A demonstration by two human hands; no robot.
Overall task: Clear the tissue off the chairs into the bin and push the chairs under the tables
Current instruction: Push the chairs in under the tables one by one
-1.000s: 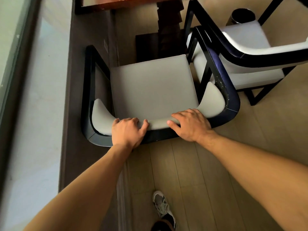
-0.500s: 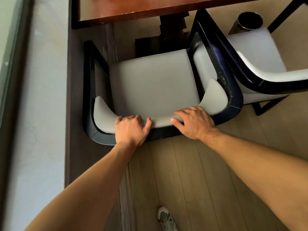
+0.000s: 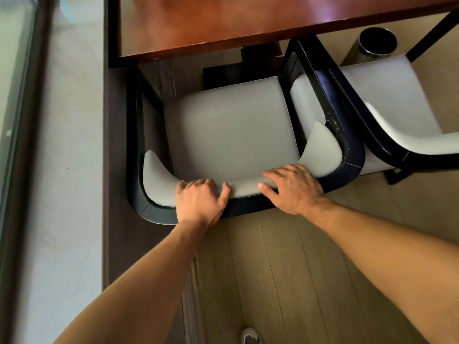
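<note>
A dark-framed chair with a grey seat stands in front of me, its front close to the reddish wooden table. My left hand grips the top of the curved backrest, fingers curled over the grey pad. My right hand grips the same backrest a little to the right, thumb on the rear side. No tissue shows on this seat. A second chair with a white seat stands touching the first on the right. A round metal bin stands on the floor beyond it.
A pale wall ledge and a window run along the left. The table's dark pedestal stands under the table ahead of the seat. Wooden floor lies behind the chair, with my shoe at the bottom edge.
The chair has slid forward toward the table, and the tabletop now fills more of the view. Both hands have stayed on the backrest. The neighbouring chair sits closer against it.
</note>
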